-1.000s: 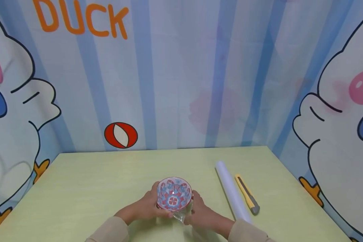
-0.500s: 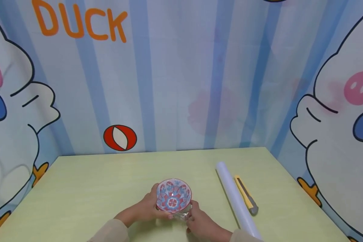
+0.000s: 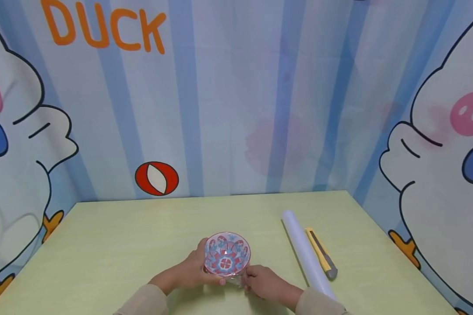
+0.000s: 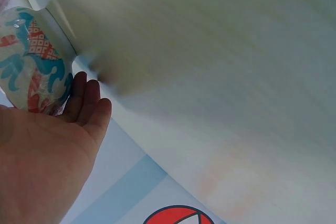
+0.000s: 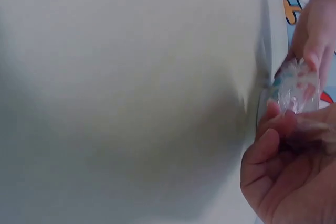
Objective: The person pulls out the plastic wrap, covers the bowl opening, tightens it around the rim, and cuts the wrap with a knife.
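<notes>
My left hand grips the left side of a small bowl with a red rim and a red, blue and white flower pattern. The bowl is tilted so its inside faces me. In the left wrist view, clear film covers the patterned outer wall of the bowl, and the palm and fingers curve under it. Crinkled clear plastic bunches below the near rim. There my right hand pinches its edge with curled fingers; the right wrist view shows the shiny plastic stretching between both hands.
A pale white-lilac roll lies lengthwise on the light green table, right of the bowl. Beside it is a yellow and grey utility knife. A striped cartoon backdrop stands behind and at both sides.
My right hand has left the bowl's right side, dropped lower and curled its fingers on the plastic below the rim. The left hand and bowl have stayed nearly in place.
</notes>
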Demonstrator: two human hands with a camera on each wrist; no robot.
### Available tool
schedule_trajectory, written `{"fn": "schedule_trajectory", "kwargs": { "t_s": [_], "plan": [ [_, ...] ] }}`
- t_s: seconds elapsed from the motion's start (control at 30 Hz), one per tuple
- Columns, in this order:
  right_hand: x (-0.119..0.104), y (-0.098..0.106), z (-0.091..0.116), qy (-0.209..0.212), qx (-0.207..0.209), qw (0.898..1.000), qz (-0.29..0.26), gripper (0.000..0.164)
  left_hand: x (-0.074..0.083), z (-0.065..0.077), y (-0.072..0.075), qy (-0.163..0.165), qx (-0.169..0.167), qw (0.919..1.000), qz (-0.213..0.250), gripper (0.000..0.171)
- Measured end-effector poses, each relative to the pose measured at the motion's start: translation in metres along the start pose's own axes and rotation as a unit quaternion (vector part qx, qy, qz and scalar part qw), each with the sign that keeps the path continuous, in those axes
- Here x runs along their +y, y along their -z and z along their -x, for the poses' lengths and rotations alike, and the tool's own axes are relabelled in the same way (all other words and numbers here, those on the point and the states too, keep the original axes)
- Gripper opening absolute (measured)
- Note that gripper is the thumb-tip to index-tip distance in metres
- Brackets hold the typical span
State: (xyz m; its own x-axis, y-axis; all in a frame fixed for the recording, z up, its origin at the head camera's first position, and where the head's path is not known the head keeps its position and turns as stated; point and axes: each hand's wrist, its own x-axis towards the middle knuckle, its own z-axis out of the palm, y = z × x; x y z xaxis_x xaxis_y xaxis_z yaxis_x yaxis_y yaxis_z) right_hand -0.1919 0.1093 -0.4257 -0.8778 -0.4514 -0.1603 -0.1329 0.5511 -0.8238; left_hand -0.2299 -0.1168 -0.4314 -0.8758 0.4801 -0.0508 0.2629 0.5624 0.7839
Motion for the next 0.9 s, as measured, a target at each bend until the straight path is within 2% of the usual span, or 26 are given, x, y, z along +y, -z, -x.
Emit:
{"fn": "schedule_trajectory", "kwargs": {
  "t_s": [0.1, 0.23, 0.5, 0.63, 0.8, 0.9],
  "plan": [
    [-0.002, 0.006, -0.006, -0.041, -0.023, 0.999, -0.009, 0.024, 0.001, 0.0, 0.0, 0.013, -0.004, 0.9999, 0.001, 0.111],
    [-0.004, 0.013, -0.012, -0.082, -0.049, 0.995, 0.009, 0.028, 0.001, 0.0, 0.0, 0.021, -0.007, 0.9998, 0.001, 0.112],
    [-0.005, 0.025, -0.022, -0.117, -0.039, 0.992, 0.01, 0.022, -0.002, -0.001, 0.001, 0.024, -0.005, 0.9997, 0.005, 0.111],
    [0.0, 0.033, -0.025, -0.133, -0.038, 0.99, -0.023, 0.021, -0.002, 0.0, 0.001, 0.016, -0.004, 0.9998, 0.008, 0.111],
    [0.007, 0.039, -0.028, -0.129, -0.042, 0.986, -0.093, 0.01, -0.001, 0.001, 0.001, 0.013, -0.006, 0.9999, 0.003, 0.113],
    [0.01, 0.043, -0.029, -0.129, -0.041, 0.985, -0.107, 0.015, -0.001, 0.0, 0.002, 0.011, -0.008, 0.9999, 0.0, 0.113]
  ]
}}
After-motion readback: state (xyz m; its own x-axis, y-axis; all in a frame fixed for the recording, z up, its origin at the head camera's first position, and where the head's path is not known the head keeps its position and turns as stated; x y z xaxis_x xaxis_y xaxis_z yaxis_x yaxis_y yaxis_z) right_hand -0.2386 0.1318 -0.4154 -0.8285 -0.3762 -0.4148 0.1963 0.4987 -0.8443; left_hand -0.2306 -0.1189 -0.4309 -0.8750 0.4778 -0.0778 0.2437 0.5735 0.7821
